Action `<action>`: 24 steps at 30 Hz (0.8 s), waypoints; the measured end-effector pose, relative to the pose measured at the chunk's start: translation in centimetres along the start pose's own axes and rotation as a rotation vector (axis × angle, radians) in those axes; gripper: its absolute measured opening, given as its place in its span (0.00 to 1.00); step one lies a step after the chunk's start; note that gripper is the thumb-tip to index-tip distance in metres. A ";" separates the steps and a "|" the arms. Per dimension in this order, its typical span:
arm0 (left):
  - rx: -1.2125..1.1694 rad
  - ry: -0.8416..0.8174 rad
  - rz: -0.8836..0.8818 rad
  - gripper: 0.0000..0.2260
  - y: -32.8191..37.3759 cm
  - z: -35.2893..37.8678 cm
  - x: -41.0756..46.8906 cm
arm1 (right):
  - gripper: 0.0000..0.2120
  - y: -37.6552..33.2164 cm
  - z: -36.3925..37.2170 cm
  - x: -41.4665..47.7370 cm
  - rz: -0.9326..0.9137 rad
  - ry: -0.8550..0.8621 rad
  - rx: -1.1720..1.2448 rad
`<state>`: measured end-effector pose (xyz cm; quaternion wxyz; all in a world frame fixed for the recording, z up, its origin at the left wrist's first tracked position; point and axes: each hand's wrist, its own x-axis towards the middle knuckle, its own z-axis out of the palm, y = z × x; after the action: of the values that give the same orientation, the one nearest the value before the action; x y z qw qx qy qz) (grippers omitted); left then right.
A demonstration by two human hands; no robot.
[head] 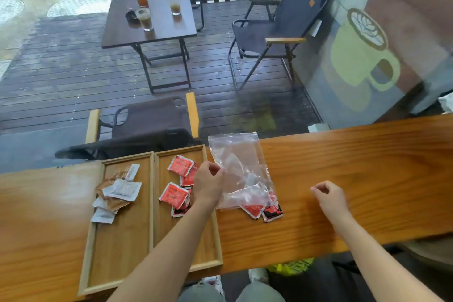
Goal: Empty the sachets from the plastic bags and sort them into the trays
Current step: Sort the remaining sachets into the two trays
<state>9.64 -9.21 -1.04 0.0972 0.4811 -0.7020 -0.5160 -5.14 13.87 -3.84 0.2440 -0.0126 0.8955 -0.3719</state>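
Note:
A clear plastic bag (241,167) is held up off the wooden counter, pinched at its left edge by my left hand (208,185). Two red sachets (261,211) lie on the counter under the bag's lower end. The right wooden tray (208,250) holds several red sachets (179,184). In the left wooden tray (117,255) lie several brown and white sachets (117,193). My right hand (329,197) hovers over the counter to the right of the bag, fingers loosely curled, holding nothing.
The two trays sit side by side on a long wooden counter (355,179). Beyond a glass pane are a dark table with drink cups (149,19) and folding chairs (282,32) on decking. My knees show below the counter edge.

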 end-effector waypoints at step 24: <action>-0.049 -0.064 -0.056 0.09 5.0 9.9 1.5 | 0.25 5.3 -1.2 0.9 -0.281 -0.042 -0.446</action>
<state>-0.29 -4.09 -1.98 0.0718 0.4814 -0.6782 -0.5506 -5.62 18.37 -7.07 0.1998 -0.1981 0.9395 -0.1953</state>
